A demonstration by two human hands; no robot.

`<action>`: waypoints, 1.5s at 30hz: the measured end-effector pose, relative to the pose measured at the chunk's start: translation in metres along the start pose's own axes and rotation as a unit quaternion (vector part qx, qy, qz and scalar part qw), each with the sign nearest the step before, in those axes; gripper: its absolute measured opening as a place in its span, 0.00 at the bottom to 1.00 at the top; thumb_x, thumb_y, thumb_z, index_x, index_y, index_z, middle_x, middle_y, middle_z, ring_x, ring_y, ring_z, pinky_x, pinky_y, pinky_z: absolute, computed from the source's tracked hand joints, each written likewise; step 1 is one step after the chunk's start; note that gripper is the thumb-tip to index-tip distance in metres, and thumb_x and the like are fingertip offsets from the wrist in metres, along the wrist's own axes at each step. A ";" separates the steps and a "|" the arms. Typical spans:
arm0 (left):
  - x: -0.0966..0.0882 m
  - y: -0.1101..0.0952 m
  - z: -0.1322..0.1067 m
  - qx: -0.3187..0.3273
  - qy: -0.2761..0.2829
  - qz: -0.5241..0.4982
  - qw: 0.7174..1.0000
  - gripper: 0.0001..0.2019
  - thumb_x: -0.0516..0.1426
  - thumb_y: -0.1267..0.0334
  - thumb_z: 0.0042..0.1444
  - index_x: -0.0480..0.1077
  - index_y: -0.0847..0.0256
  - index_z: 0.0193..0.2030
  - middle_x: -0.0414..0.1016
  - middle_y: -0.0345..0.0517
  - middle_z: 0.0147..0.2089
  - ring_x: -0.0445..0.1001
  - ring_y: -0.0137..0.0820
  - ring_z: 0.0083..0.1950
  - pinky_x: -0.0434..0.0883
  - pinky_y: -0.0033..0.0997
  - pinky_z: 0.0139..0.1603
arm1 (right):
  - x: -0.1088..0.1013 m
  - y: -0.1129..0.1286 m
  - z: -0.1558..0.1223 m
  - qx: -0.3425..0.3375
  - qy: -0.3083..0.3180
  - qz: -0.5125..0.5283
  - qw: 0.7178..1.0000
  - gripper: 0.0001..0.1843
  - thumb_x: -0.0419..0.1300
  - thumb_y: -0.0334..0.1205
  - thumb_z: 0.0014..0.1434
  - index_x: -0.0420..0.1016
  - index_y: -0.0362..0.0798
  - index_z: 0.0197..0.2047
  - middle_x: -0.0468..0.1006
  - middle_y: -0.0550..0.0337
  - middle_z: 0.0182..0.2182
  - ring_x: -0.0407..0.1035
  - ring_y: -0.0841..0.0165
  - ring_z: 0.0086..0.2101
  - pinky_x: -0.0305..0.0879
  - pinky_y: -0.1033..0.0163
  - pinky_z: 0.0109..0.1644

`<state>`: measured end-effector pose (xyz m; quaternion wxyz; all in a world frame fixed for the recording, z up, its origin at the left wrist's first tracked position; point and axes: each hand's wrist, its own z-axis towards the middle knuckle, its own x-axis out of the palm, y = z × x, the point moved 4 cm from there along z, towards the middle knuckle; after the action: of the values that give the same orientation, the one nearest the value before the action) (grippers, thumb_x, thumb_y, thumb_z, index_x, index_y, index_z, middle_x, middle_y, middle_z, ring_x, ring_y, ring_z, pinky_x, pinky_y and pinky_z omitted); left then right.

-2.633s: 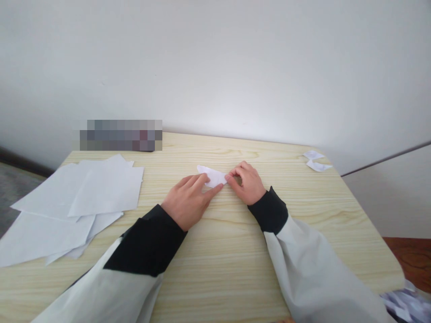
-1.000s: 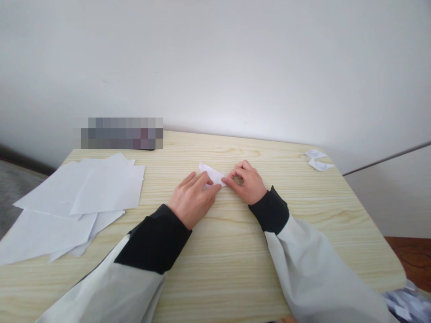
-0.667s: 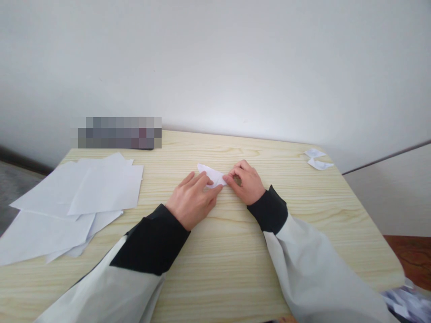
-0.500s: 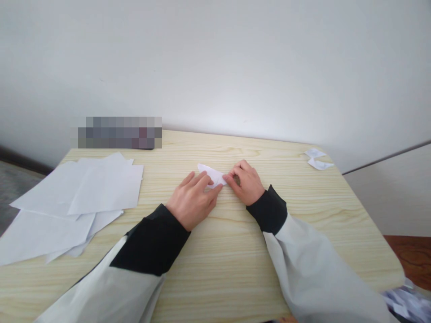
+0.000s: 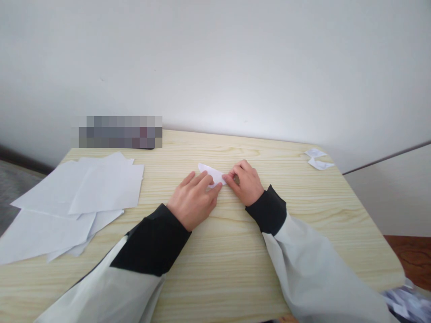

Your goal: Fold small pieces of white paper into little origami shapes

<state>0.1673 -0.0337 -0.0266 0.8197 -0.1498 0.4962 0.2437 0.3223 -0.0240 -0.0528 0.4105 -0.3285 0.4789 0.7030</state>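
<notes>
A small folded piece of white paper [image 5: 215,174] lies on the wooden table in front of me, with one pointed end up and to the left. My left hand [image 5: 194,197] holds it down, its bent index finger and thumb on the paper and the other fingers beside it. At the paper's right end, my right hand [image 5: 247,181] pinches the tip between thumb and curled fingers. The two hands are close but apart. My fingers hide part of the near edge and the right tip.
Several loose white sheets [image 5: 107,188] overlap on the left side of the table [image 5: 222,269]. Behind them is a blurred-out dark object [image 5: 117,134] near the wall. Two small folded white papers [image 5: 318,164] sit at the far right corner. A crumpled pile [image 5: 407,303] shows beyond the right edge.
</notes>
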 end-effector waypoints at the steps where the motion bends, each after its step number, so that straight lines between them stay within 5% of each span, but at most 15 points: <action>1: 0.000 0.000 0.000 0.001 -0.001 0.001 1.000 0.11 0.53 0.68 0.56 0.74 0.60 0.44 0.74 0.50 0.39 0.73 0.39 0.44 0.71 0.44 0.48 | 0.000 0.000 0.000 0.000 -0.001 0.001 1.000 0.13 0.55 0.45 0.59 0.67 0.48 0.26 0.67 0.57 0.31 0.65 0.64 0.36 0.60 0.59 0.41; 23: -0.005 -0.005 0.000 -0.033 -0.005 0.033 0.999 0.10 0.53 0.68 0.56 0.75 0.57 0.39 0.74 0.45 0.37 0.74 0.32 0.37 0.70 0.37 0.44 | -0.003 0.000 -0.002 -0.009 0.003 0.087 0.996 0.11 0.61 0.43 0.51 0.67 0.48 0.36 0.64 0.55 0.38 0.64 0.63 0.40 0.64 0.57 0.41; 31: -0.006 -0.004 -0.001 -0.031 -0.011 0.024 0.999 0.09 0.53 0.66 0.56 0.75 0.57 0.38 0.74 0.45 0.36 0.73 0.32 0.37 0.69 0.37 0.45 | -0.011 -0.012 0.001 -0.026 0.033 0.166 0.985 0.11 0.54 0.34 0.52 0.65 0.48 0.41 0.60 0.58 0.37 0.59 0.71 0.29 0.65 0.59 0.38; 38: -0.005 -0.004 0.000 -0.032 -0.004 0.020 0.999 0.10 0.53 0.67 0.57 0.75 0.57 0.40 0.74 0.46 0.36 0.73 0.33 0.37 0.70 0.38 0.45 | -0.006 -0.008 0.000 -0.013 0.024 0.121 0.992 0.14 0.61 0.44 0.51 0.66 0.48 0.39 0.63 0.55 0.39 0.61 0.67 0.33 0.64 0.58 0.40; 45: -0.005 -0.003 -0.001 -0.033 -0.011 0.009 0.999 0.10 0.53 0.68 0.56 0.75 0.57 0.40 0.74 0.45 0.36 0.73 0.33 0.38 0.70 0.38 0.45 | -0.008 -0.011 0.000 -0.019 0.040 0.152 0.987 0.11 0.55 0.36 0.52 0.66 0.48 0.41 0.63 0.57 0.38 0.60 0.70 0.30 0.64 0.59 0.39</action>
<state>0.1661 -0.0382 -0.0227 0.8174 -0.1693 0.4805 0.2691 0.3354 -0.0238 -0.0502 0.2729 -0.2871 0.5261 0.7525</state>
